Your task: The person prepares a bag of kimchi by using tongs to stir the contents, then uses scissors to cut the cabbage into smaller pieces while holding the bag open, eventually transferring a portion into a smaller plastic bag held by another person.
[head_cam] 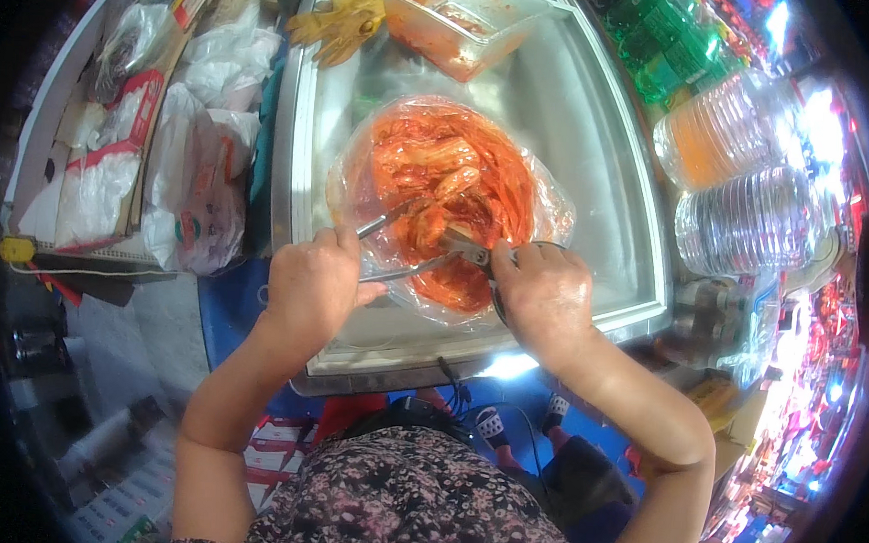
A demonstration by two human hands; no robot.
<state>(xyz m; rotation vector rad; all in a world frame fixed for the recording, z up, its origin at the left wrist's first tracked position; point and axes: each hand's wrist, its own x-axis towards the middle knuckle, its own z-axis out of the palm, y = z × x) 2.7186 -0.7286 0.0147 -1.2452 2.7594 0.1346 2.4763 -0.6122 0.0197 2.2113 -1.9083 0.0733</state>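
A large mass of red, sauce-coated cabbage kimchi (446, 150) lies in a clear plastic bag (352, 175) on the glass lid of a chest (609, 206). My left hand (316, 282) is closed around metal tongs (391, 275), whose arms reach into the kimchi from the left. My right hand (545, 297) grips scissors (476, 255) with dark handles. Their blades point left into the middle of the kimchi, close to the tongs' ends. The tips of both tools are partly hidden among the leaves.
A sauce-stained clear plastic tub (442, 38) and a yellow rubber glove (339, 25) lie at the chest's far end. Plastic bags (208, 163) and cardboard stand left. Large clear bottles (748, 221) and green-wrapped goods (665, 50) line the right. Another person's sandalled feet (491, 424) show below.
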